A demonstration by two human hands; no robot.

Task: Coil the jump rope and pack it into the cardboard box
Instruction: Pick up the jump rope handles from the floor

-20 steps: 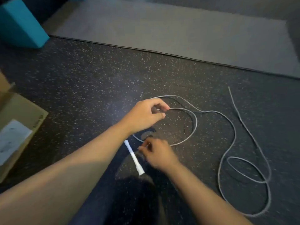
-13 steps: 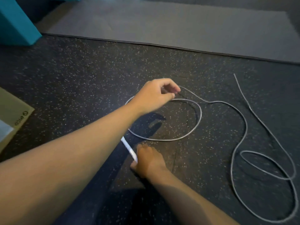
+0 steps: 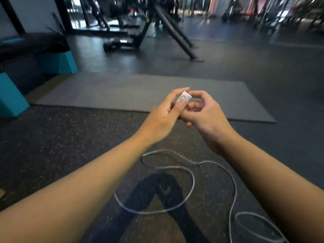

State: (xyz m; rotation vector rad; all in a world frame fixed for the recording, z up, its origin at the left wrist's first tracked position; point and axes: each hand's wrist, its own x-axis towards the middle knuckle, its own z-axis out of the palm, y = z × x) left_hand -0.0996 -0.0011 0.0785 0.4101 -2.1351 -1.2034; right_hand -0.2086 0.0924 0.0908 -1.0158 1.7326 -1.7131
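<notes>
Both hands are raised in front of me, above the floor. My left hand (image 3: 162,112) pinches the white end of the jump rope handle (image 3: 184,98) between thumb and fingers. My right hand (image 3: 204,114) curls round the same handle from the right, its index finger touching the white end. The rest of the handle is hidden inside the hands. The grey rope (image 3: 192,174) lies in loose loops on the speckled floor below my forearms, with a smaller loop (image 3: 245,215) at the lower right. Of the cardboard box only a tan sliver (image 3: 1,192) shows at the left edge.
A grey exercise mat (image 3: 122,90) lies flat beyond the hands. Teal foam blocks (image 3: 10,97) (image 3: 59,63) and a black padded bench (image 3: 31,42) stand at the left. Gym machines with slanted black bars (image 3: 173,32) fill the back.
My right hand lifted the white handle off the floor. My left hand let go of the rope loop and came up to the handle. The view tilted upward, so the box slid out.
</notes>
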